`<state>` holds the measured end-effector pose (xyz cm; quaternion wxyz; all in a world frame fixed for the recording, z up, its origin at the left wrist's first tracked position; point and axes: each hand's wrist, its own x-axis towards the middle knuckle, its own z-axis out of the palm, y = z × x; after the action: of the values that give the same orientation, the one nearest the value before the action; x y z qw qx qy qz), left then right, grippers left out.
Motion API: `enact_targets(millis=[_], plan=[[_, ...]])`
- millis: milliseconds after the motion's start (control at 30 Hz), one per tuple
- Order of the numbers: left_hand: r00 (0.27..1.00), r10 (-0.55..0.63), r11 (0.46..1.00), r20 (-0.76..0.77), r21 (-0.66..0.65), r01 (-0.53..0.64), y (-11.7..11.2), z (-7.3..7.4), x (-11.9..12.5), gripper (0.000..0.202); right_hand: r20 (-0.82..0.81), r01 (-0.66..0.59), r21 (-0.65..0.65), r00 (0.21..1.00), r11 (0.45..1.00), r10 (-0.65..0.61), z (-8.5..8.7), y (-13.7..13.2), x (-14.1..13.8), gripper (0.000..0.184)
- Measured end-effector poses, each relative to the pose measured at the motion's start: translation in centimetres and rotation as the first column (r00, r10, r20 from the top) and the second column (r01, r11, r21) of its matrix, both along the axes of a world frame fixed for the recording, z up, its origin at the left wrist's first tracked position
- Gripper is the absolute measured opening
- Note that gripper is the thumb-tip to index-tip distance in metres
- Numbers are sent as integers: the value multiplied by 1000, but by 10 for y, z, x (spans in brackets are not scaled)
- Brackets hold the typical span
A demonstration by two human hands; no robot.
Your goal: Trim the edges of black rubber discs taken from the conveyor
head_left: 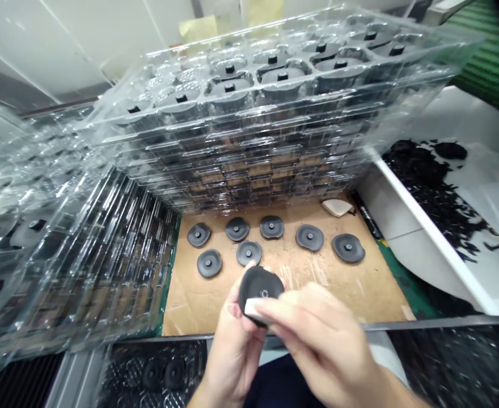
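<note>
My left hand is closed around a round black rubber disc, held up over the front edge of a brown cardboard sheet. My right hand pinches a small white piece against the disc's lower edge. Several more black discs lie in two rows on the cardboard just beyond my hands.
A tall stack of clear plastic trays holding black discs stands behind the cardboard. Another stack of clear trays leans at the left. A white bin with black scraps sits at the right. More trays lie below the table edge.
</note>
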<state>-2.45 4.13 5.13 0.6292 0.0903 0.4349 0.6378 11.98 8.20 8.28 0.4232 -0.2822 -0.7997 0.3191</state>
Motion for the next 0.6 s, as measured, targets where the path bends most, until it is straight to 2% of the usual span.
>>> enact_targets(millis=[67, 167, 300, 367, 433, 533, 600], plan=[[1000, 29, 999, 4, -19, -29, -2, -5, -4, 66, 34, -38, -105, 999, 994, 42, -9, 2, -1, 25], [995, 99, 993, -16, -57, -99, -7, -14, -12, 65, 201, 42, -314, 979, 949, 23, -44, 4, 13, 22], [997, 80, 996, -10, -48, -80, -8, -13, -14, 71, 301, 163, -330, 952, 930, -60, -100, 4, 33, 27], [999, 54, 998, 7, -33, -54, -6, -6, -10, 69, 299, 168, -322, 952, 932, -69, -109, 8, 35, 27], [999, 44, 999, 7, -31, -43, -4, 0, -6, 66, 287, 180, -317, 954, 931, -86, -95, 13, 31, 26], [1000, 14, 999, -15, -31, -14, -3, 5, 0, 61, 194, 204, -266, 969, 942, -155, -48, 16, 14, 27], [999, -44, 999, -20, -33, 43, -5, 4, 2, 64, 29, 178, -135, 984, 975, -176, -16, 13, -1, 29]])
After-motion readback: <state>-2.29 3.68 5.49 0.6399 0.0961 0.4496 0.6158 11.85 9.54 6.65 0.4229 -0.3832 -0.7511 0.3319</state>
